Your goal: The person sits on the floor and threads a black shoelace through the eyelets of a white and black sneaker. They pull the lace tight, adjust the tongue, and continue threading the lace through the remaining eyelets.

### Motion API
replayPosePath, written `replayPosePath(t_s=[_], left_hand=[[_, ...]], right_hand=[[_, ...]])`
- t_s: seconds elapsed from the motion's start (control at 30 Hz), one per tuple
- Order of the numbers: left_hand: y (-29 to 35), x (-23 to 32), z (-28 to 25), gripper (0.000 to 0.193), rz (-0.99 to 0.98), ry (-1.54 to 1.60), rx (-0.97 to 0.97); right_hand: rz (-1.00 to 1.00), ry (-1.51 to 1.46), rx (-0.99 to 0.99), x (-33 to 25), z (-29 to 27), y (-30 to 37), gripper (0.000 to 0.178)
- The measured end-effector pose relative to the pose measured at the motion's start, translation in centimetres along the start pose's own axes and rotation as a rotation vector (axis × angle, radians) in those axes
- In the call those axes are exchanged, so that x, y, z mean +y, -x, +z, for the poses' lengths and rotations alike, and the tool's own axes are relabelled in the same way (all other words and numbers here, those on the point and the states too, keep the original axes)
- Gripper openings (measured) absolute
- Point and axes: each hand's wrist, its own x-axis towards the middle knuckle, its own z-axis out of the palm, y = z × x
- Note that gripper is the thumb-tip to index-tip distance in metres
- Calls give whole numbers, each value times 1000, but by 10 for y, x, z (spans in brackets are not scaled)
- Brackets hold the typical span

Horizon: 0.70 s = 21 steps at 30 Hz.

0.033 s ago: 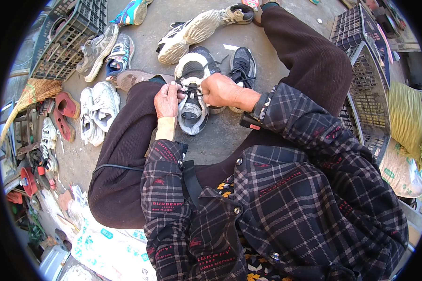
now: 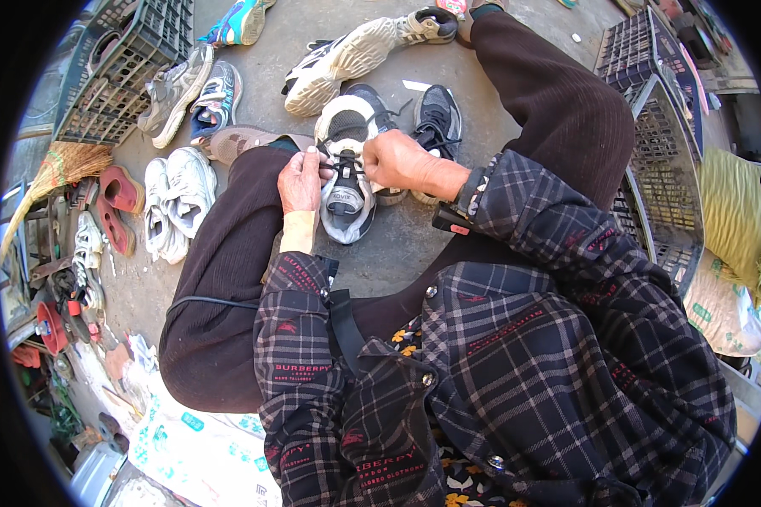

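At twelve o'clock, your right hand (image 2: 395,160) curls inward, so its fingertips are tucked out of sight—how they meet the lace (image 2: 344,159) can't be told. That same hand covers one side of the white-and-black shoe (image 2: 345,193), which in turn hides much of the dark shoe (image 2: 365,90) behind it. The top edge cuts off the blue shoe (image 2: 242,24) at eleven and the crate (image 2: 125,106) at ten. The bottom edge crops your jacket (image 2: 524,380) at six and the white bag (image 2: 203,452) at seven. The pale speck (image 2: 576,38) at one is too small to identify.
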Motion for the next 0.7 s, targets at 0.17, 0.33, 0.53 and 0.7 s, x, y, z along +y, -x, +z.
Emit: replayPosePath(t_s=[0.17,0.33,0.53,0.7], left_hand=[[-1,-1,-2,27,8,-40,-8],[10,0,2,32,118,-498,29],[24,0,14,45,308,-901,122],[21,0,8,43,109,-945,144]], right_hand=[[15,-119,173,3,9,3,10],[54,-33,224,-1,18,4,9],[80,30,235,-4,22,0,9],[-24,177,277,-1,7,-3,12]])
